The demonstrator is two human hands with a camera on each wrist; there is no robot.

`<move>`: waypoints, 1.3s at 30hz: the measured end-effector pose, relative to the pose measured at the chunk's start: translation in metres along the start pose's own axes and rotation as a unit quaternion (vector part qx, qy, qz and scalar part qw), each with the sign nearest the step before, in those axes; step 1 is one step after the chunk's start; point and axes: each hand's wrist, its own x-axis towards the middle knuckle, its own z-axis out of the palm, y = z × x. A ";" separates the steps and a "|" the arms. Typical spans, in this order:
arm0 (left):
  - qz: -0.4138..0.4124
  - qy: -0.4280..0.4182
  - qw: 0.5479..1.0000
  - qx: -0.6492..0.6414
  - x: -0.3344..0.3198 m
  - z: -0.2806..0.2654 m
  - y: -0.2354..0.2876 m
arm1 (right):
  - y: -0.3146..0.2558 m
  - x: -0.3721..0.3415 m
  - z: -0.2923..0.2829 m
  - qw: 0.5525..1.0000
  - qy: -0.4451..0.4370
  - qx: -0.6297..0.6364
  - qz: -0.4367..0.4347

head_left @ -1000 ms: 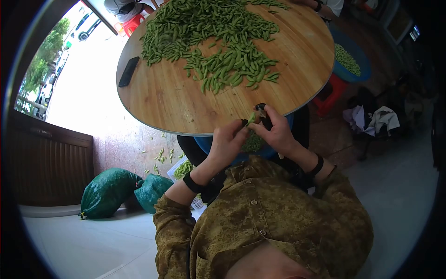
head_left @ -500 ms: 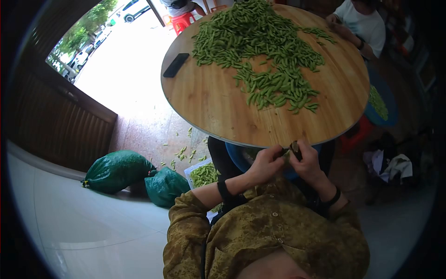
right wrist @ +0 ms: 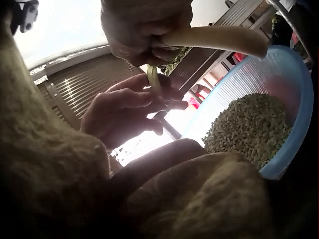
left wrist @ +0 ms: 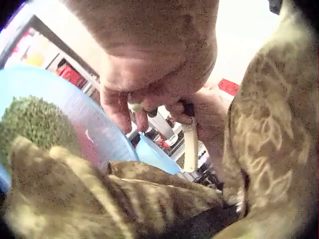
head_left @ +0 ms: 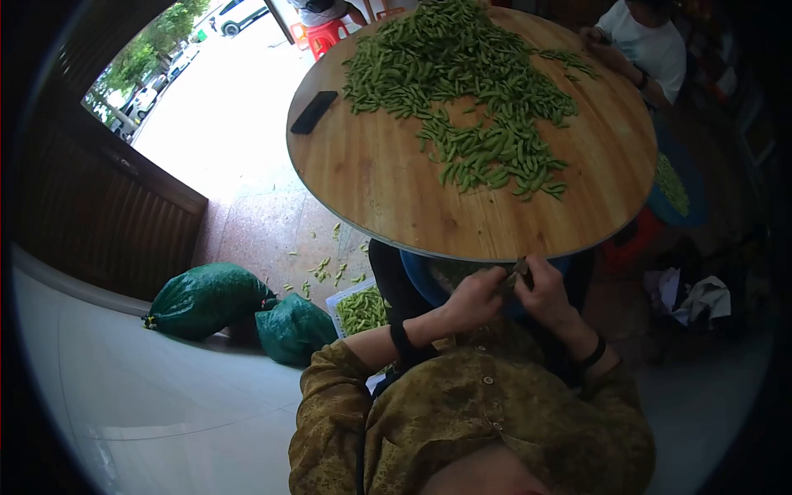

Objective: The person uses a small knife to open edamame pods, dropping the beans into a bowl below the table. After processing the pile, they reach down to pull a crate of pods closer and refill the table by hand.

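My left hand [head_left: 474, 297] and right hand [head_left: 543, 293] meet just off the near edge of the round table, above a blue basin [head_left: 419, 276]. A green bean pod [right wrist: 153, 79] lies between their fingertips in the right wrist view, pinched by the left hand. The right hand grips a tool by its smooth cream handle [right wrist: 219, 41]; its other end is hidden in the fingers. Dark coverings show on some fingertips. Shelled beans [right wrist: 249, 127] are heaped in the basin. Many unshelled pods [head_left: 462, 74] are piled on the table [head_left: 371, 190].
A black phone-like slab [head_left: 313, 113] lies at the table's left. Green sacks [head_left: 206, 301] and a white crate of pods [head_left: 360, 312] stand on the floor at left, among scattered pods. Another person [head_left: 648, 45] sits at the far right, near a second blue basin [head_left: 681, 186].
The head view has swung, so table and hands sit further right and lower than a second ago. Both hands stay together; the pod, plain between them at first, is now mostly hidden in the head view.
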 end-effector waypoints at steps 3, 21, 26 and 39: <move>-0.047 0.035 0.990 -0.125 -0.003 -0.011 0.021 | 0.000 -0.004 -0.004 0.999 0.007 0.034 0.042; -0.009 0.073 0.947 0.311 0.084 -0.145 -0.019 | 0.004 0.001 0.009 0.994 -0.085 0.057 -0.023; -0.089 0.050 0.932 0.347 0.135 -0.133 -0.075 | 0.000 0.004 -0.003 0.967 -0.086 0.222 0.088; -0.172 -0.023 0.944 -0.280 0.059 -0.098 0.025 | -0.027 0.035 -0.012 0.784 -0.095 0.570 0.228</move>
